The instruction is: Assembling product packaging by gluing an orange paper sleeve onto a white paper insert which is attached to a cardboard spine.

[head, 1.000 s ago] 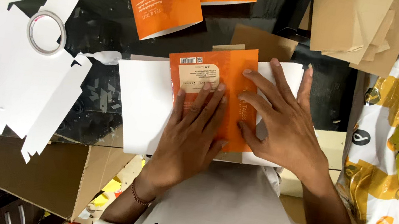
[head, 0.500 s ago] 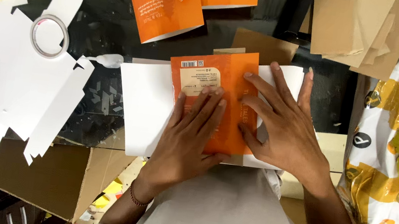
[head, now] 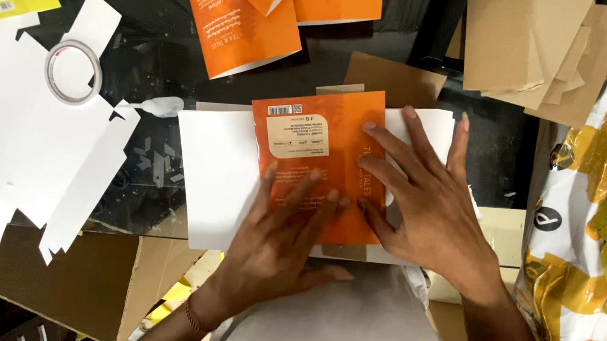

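Orange sleeve (head: pixel 314 148), partly hidden, under both flat hands, apparently.

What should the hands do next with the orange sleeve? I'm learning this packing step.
Probably keep pressing and smooth outward: both the left hand and right hand lie flat on the orange sleeve, which sits on the white sheet.
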